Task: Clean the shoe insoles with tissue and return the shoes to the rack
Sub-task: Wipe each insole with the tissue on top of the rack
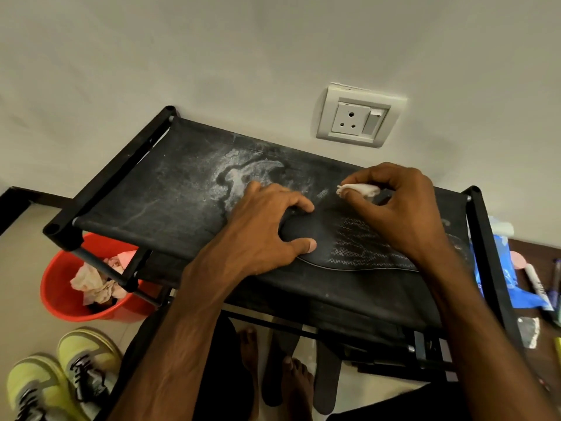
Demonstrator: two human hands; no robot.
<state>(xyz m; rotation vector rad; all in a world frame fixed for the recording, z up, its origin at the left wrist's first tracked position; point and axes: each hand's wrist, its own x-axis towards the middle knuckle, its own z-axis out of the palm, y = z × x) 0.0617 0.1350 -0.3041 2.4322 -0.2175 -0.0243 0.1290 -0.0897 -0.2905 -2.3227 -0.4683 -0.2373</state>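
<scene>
Head view. Noted on the rack [145, 189], right half of the top shelf: one dark insole [358, 247], lying flat. Held at its left end by the left hand [270, 226], fingers curled over the far edge, thumb pressed on the near edge. Tissue [359, 189] pinched in a wad between thumb and fingertips of the right hand [403, 208], at the insole's far side; contact unclear. Judged mid-wipe.

Crumpled tissues [91, 281] in the red bucket [51, 299], near left. Two more insoles [280, 369] on the floor under the rack. Shoes [60, 378] on the floor, near left. Apparently outstanding: finishing the insoles, refitting them, racking the shoes.
</scene>
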